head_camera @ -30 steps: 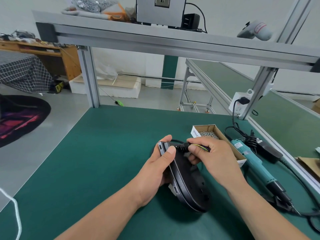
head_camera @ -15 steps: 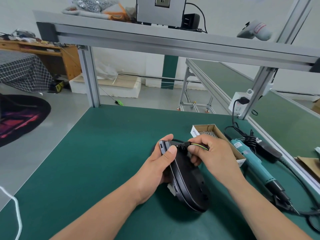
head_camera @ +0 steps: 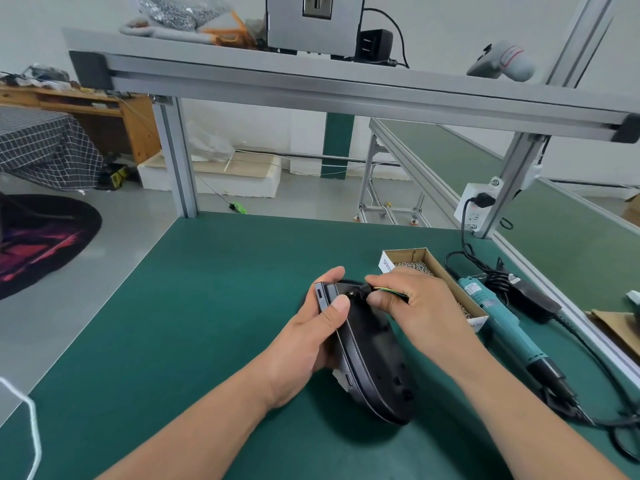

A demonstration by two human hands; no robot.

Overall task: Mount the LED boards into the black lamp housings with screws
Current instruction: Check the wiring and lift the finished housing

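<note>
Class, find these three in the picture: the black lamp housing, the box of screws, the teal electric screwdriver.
black lamp housing (head_camera: 374, 355), head view, its curved back shell.
box of screws (head_camera: 405, 257), head view, its far cardboard wall.
teal electric screwdriver (head_camera: 504, 322), head view, its teal body.

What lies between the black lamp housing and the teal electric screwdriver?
The right hand, pinching the wires, and behind it the open cardboard box of screws, seen in the head view.
</note>
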